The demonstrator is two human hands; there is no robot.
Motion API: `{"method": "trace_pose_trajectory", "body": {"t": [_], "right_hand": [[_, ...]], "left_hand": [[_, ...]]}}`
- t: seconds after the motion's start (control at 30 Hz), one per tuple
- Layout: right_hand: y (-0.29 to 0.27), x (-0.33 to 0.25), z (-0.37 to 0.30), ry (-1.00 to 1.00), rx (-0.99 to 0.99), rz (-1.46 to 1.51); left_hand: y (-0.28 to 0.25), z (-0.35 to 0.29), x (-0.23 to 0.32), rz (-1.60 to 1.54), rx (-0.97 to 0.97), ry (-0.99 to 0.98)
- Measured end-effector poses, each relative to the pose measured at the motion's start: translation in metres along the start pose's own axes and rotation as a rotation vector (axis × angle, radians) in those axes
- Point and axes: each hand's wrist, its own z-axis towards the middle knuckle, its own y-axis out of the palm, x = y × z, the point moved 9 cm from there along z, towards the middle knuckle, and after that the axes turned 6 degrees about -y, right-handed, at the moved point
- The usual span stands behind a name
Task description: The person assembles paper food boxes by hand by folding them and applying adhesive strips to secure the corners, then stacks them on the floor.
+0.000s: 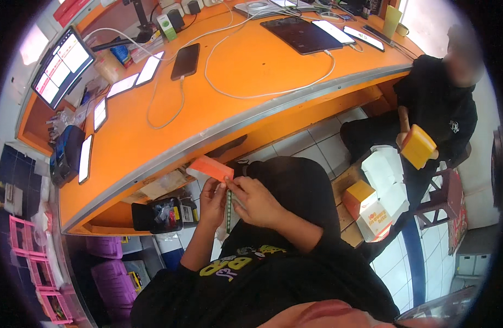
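Just in front of my lap I hold a small, flat, orange-red piece like a folded packet or card box (pixel 212 166); its exact kind cannot be told. My left hand (pixel 212 201) pinches its lower edge, with the thumb turned up. My right hand (pixel 256 199) closes on its right end, fingertips close to the left hand. Below the hands a narrow green strip with pale marks (pixel 228 212) shows; whether it touches either hand is unclear.
An orange desk (pixel 246 71) curves ahead, bearing phones, cables and a dark tablet (pixel 300 34). A monitor (pixel 63 65) stands at left. A black bin (pixel 158 215) sits beneath. To the right, a seated person (pixel 440 104) holds a yellow box (pixel 418 146) beside an open white carton (pixel 385 188).
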Motion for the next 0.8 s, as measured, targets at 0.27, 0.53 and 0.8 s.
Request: {"method": "trace_pose_trajectory", "body": {"t": [0.27, 0.53, 0.8], "right_hand": [[0.002, 0.021, -0.002, -0.006, 0.101, 0.333], [0.013, 0.103, -0.027, 0.523, 0.438, 1.139], [0.022, 0.126, -0.038, 0.718, 0.230, 0.882]], "left_hand": [[-0.003, 0.004, 0.002, -0.061, -0.061, -0.005], [-0.017, 0.007, -0.016, 0.296, -0.180, 0.017], [0.047, -0.021, -0.016, 1.171, -0.734, 0.527]]}}
